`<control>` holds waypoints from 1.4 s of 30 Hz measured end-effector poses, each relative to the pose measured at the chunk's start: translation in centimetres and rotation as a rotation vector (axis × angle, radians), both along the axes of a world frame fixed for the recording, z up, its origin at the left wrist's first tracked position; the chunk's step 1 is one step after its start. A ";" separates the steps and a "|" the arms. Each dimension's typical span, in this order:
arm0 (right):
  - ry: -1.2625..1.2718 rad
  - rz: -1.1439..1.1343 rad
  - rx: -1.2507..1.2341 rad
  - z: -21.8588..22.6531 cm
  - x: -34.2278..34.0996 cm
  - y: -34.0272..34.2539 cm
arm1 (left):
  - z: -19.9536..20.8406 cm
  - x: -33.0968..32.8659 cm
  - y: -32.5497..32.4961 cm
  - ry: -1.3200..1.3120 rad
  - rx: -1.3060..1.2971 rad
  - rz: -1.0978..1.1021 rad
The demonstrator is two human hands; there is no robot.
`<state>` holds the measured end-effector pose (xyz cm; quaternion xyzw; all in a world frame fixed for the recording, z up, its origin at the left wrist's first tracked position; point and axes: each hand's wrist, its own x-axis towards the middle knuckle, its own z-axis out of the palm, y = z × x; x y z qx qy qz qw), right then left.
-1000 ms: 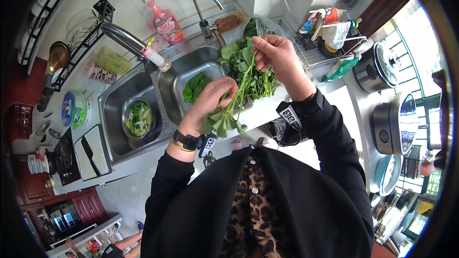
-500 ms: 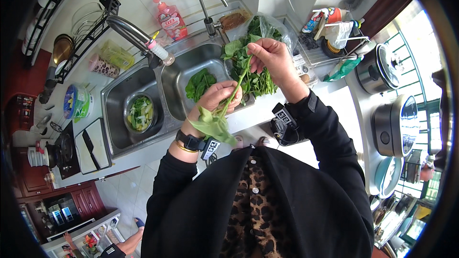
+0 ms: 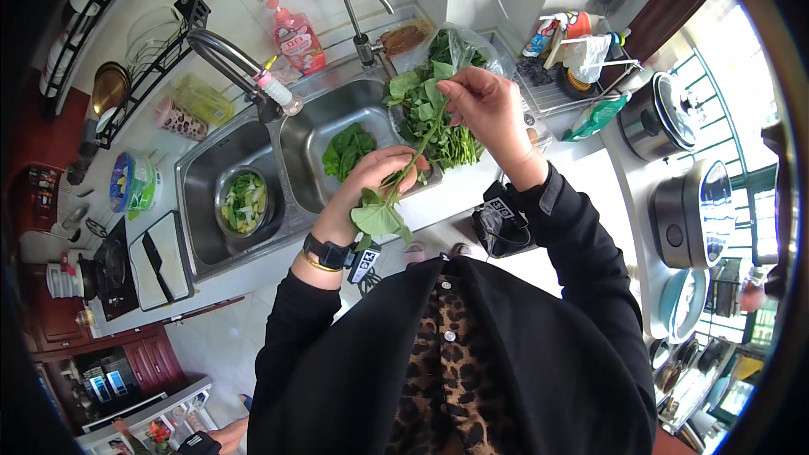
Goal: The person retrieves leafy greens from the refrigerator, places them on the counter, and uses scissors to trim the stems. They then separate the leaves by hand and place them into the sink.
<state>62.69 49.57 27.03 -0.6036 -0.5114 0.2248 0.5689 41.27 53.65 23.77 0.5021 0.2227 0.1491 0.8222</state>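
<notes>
My left hand (image 3: 364, 181) is closed around a long leafy green stem (image 3: 424, 145), above the front rim of the right basin. Leaves at the stem's lower end hang below that hand. Higher up and to the right, my right hand (image 3: 493, 114) pinches at the stem's upper end, its thumb and forefinger together. Beneath and behind the hands lies a large bunch of leafy greens (image 3: 455, 150), partly in a clear plastic bag (image 3: 474, 49). Several plucked leaves (image 3: 345, 152) rest in the right sink basin (image 3: 308, 136).
A metal bowl of cut vegetables (image 3: 244, 202) sits in the left basin. Two faucets (image 3: 362, 42) and a pink soap bottle (image 3: 297, 38) stand behind the sink. A cutting board with a knife (image 3: 158, 263) lies left; cookers (image 3: 689, 215) line the right counter. Another person's arm (image 3: 227, 436) shows lower left.
The view has shifted slightly. Leaves below my left hand have swung and now hang closer beneath it. At the lower left, the other person has moved mostly out of view.
</notes>
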 end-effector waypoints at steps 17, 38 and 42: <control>0.254 -0.271 -0.038 -7.9 5.1 -13.6 | -10.6 -0.5 6.3 0.133 0.043 0.512; 0.044 -0.107 -0.700 -20.7 6.0 -6.1 | -11.1 -4.0 9.5 0.506 0.318 0.370; 0.288 -0.058 -0.767 -20.7 5.6 -2.9 | -10.0 -3.1 7.5 0.402 0.331 0.349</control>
